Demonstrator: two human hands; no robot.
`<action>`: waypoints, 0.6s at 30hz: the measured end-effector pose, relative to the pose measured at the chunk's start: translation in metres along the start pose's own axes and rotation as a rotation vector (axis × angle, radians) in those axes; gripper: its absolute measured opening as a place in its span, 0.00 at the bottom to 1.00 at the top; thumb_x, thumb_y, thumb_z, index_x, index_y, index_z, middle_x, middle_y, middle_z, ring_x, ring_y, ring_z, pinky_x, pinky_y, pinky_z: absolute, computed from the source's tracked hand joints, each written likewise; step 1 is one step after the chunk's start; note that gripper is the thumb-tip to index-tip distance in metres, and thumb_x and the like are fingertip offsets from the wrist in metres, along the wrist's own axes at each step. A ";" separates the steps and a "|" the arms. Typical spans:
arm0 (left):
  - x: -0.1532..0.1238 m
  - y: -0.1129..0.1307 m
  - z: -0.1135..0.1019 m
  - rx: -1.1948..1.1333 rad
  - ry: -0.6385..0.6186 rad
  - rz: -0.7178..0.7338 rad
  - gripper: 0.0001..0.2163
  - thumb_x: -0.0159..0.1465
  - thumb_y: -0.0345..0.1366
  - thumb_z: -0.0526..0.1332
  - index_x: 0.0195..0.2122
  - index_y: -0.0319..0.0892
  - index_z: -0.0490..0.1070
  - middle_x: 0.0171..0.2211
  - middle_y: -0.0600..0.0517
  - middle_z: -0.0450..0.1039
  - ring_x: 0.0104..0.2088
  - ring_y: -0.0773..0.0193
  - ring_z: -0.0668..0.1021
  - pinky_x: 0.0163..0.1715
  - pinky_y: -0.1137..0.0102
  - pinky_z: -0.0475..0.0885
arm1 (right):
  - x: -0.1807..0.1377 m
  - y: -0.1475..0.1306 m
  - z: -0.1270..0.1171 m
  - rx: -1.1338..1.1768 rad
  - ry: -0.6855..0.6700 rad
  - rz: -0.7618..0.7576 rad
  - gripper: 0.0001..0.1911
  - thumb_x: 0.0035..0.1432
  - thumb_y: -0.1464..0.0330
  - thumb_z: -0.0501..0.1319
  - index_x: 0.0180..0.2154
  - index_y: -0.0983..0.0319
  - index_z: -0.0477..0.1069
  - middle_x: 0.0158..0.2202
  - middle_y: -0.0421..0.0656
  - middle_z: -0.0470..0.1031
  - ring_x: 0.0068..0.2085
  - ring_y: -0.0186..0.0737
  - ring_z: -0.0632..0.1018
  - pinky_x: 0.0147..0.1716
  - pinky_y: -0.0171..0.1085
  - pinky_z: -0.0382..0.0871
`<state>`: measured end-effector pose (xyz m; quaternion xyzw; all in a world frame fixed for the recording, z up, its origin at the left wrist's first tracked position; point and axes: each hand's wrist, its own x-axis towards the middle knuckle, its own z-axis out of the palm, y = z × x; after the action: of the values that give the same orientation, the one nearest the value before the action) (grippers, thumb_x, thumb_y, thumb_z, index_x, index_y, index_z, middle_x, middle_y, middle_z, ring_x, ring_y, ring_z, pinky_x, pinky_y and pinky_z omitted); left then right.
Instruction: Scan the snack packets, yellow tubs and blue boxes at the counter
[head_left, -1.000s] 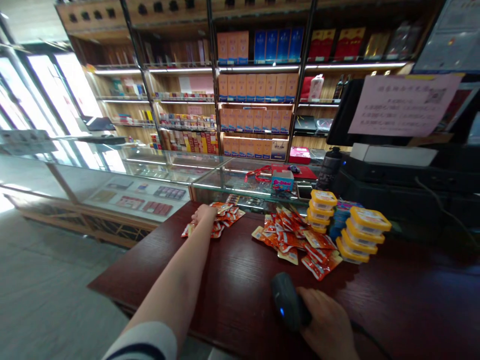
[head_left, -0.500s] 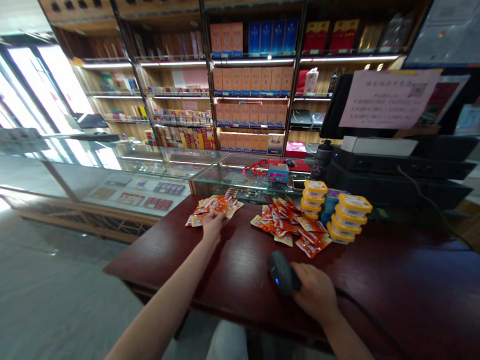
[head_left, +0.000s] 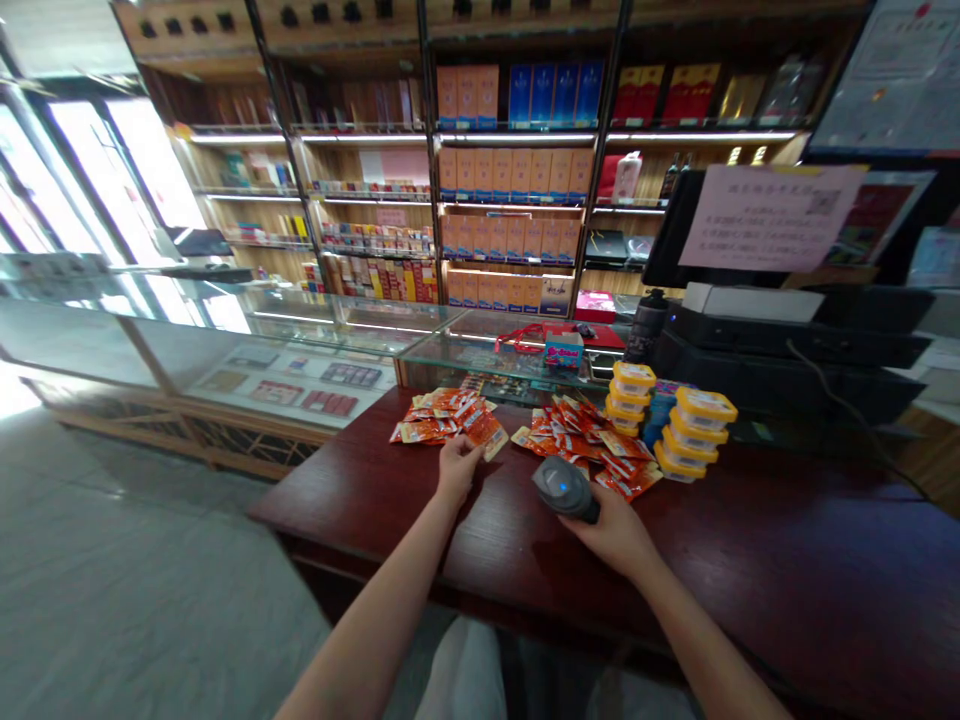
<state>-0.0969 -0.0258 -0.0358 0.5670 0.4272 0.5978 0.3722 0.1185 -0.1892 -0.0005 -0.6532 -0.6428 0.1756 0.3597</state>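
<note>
While the right hand [head_left: 611, 525] wraps closed around a rounded, matte grey barcode scanner [head_left: 564, 487] with a small blue light on its top, the left hand [head_left: 457, 465] pinches one flat, glossy orange snack packet [head_left: 491, 437] by its near edge. That packet lies at the near corner of a loose heap of snack packets [head_left: 439, 418], just to the left of the scanner on the dark, grained wooden bench [head_left: 787, 560]. Just beyond the scanner sprawls a second heap of packets [head_left: 589, 450], crinkled foil in red and orange. Beyond the scanner and to its right stand two stacks of shallow clear tubs with yellow lids [head_left: 694, 435], beside that heap. Further behind the scanner runs a glass display case [head_left: 315, 340], smooth and reflective, and behind that shelves of boxed goods [head_left: 514, 215].
</note>
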 end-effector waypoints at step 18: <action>-0.002 0.000 0.000 -0.024 0.015 -0.007 0.10 0.46 0.36 0.60 0.16 0.42 0.58 0.16 0.58 0.59 0.20 0.72 0.62 0.23 0.75 0.58 | 0.003 -0.024 0.012 0.198 0.078 -0.045 0.17 0.50 0.62 0.63 0.42 0.62 0.75 0.40 0.48 0.80 0.44 0.48 0.79 0.42 0.41 0.72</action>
<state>-0.0964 -0.0275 -0.0368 0.5564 0.4249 0.6059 0.3778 0.0929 -0.1854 0.0088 -0.6064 -0.6221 0.2045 0.4510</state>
